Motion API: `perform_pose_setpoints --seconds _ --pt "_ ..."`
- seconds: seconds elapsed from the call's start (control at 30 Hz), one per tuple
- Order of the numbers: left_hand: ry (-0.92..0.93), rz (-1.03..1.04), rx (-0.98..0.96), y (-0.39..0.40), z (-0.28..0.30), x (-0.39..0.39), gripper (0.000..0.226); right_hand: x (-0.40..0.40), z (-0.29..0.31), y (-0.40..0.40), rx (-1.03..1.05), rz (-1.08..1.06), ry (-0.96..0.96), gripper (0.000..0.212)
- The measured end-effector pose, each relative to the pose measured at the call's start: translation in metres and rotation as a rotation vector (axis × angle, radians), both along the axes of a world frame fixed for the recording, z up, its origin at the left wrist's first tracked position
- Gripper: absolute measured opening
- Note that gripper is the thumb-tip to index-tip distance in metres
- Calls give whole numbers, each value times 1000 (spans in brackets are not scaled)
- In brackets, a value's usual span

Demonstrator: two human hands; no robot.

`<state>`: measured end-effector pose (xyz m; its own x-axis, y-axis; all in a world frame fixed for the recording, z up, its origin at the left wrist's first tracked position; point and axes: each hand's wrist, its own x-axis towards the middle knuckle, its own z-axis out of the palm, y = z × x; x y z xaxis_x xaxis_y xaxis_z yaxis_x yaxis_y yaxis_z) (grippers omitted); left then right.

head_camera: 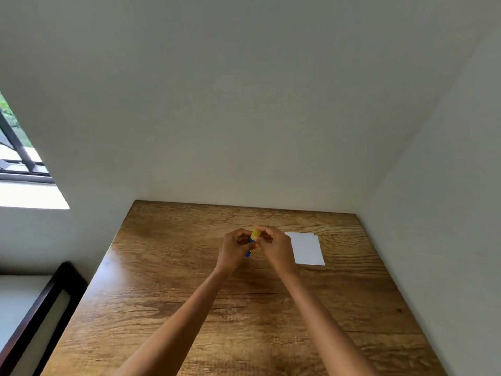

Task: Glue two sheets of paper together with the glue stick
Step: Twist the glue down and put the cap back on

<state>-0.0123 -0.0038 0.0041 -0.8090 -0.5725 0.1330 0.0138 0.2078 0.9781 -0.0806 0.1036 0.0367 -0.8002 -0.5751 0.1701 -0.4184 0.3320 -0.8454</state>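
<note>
A: Entry, head view. Where was the glue stick [252,241]?

B: Centre of the frame, held above the wooden worktop [168,294], tilted, yellow cap end up and away, blue body toward the lower left.

A: Grip state, left hand [233,249]?

B: Fingers curled round the blue body; the lower blue tip showed beneath the hand.

A: Right hand [273,246]?

B: Fingertips pinched the yellow cap at the top. Whether the cap was seated or partly off, could not tell; the fingers hid the join.

A: Paper?

B: White sheets [307,249] lay flat on the worktop, right of centre, just beside the right hand. A second edge peeked out at the stack's upper right corner, so more than one sheet, slightly offset.

A: Surroundings?

B: Pale walls [244,104] met behind the worktop's far right corner. A window [19,147] with dark bars sat at the left edge of the frame, and a dark wooden frame [40,316] stood in the lower left.
</note>
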Motion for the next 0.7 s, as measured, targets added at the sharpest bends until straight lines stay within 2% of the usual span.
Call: perform_pose_setpoints --seconds 0.17,0.27,0.4,0.57,0.7 --pt "15 13 47 12 -3 -16 22 -8 -10 17 -12 24 -35 37" --pt "21 45 82 17 -4 -27 27 -14 -23 28 -3 -57 -77 43" --pt "14 53 65 20 -8 -38 25 -23 -36 29 99 -89 -62 44" --pt "-1 55 60 23 -14 -46 23 -30 -40 14 145 -53 -23 27" --pt "-7 84 50 19 -18 -47 22 -31 -45 10 156 -44 -33 21"
